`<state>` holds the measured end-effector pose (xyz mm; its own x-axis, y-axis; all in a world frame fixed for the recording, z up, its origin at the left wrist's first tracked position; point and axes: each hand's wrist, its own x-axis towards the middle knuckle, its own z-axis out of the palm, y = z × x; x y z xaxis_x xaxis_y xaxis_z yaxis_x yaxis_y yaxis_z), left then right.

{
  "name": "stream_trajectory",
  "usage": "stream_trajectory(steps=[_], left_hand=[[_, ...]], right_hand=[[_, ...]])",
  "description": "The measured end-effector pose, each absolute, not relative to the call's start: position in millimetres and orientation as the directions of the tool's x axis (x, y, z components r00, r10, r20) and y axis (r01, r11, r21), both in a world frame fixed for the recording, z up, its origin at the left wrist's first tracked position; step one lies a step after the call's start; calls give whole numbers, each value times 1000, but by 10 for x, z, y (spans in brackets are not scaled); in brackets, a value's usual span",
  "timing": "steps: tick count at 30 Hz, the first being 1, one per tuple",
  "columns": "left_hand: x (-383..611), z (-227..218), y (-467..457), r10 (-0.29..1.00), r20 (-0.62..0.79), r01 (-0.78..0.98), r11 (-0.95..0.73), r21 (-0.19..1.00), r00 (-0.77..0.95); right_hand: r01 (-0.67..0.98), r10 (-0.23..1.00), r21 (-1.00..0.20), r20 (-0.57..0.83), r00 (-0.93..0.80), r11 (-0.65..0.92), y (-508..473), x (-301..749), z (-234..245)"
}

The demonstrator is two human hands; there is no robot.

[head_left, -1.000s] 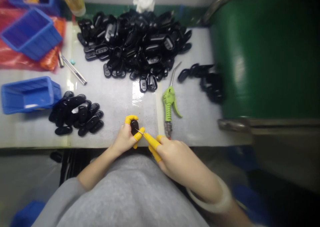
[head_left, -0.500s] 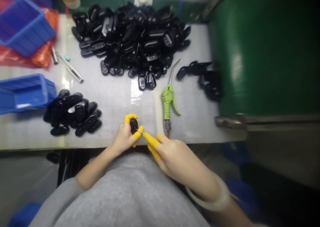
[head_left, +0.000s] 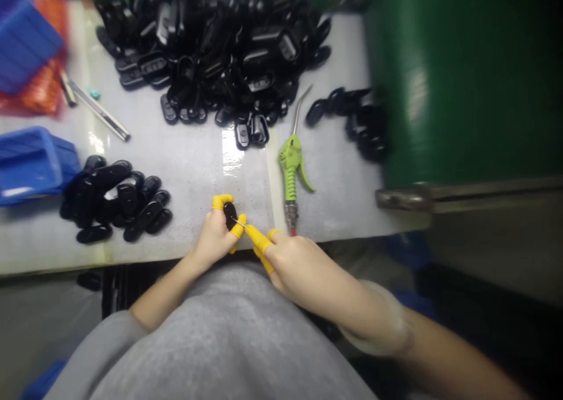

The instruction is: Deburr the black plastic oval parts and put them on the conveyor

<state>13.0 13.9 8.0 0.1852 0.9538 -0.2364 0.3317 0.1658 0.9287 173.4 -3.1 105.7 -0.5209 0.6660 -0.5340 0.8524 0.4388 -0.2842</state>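
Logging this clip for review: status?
Left hand pinching black part. Right hand holding thin metal pick, tip at part. Air gun just beyond right hand.

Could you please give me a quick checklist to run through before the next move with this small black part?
1. Black plastic part firmly held in the left hand: ok.
2. Fine metal tip at the right hand reaching the part: ok.
3. Yellow finger cots on both hands: ok.
4. Air blow gun lying on the bench, not in the way: ok.
5. Part's hidden side free of damage: cannot tell.
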Motion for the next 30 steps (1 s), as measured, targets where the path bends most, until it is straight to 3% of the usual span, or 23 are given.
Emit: stream_trajectory(steps=[5, 9, 11, 17, 21, 24, 26, 30], left_hand=[[121, 85, 147, 954, -230, 354, 152, 923, 191], [118, 73, 142, 958, -208, 371, 123, 920, 199], [120, 71, 142, 958, -205, 383, 116, 917, 201], [128, 74, 144, 960, -201, 398, 109, 911, 197], [129, 74, 137, 963, -186, 394, 97, 914, 194], [132, 71, 134, 967, -163, 398, 74, 914, 195], [133, 67, 134, 969, -151, 403, 61, 913, 195], [133, 63, 137, 967, -157, 416, 62, 907, 199]], right_hand=[[844, 709, -239, -462, -533, 480, -82, 1707, 997], [852, 684, -420, -522, -509, 313, -47, 1730, 991], [853, 677, -448, -543, -498, 268, -50, 1741, 981], [852, 739, -260, -425, -523, 454, -130, 1732, 947], [856, 707, -436, -511, -489, 277, -93, 1734, 949], [803, 720, -577, -493, -488, 149, -85, 1758, 926], [814, 751, -534, -436, -497, 229, -108, 1779, 904], [836, 772, -321, -337, -539, 444, -145, 1810, 894]])
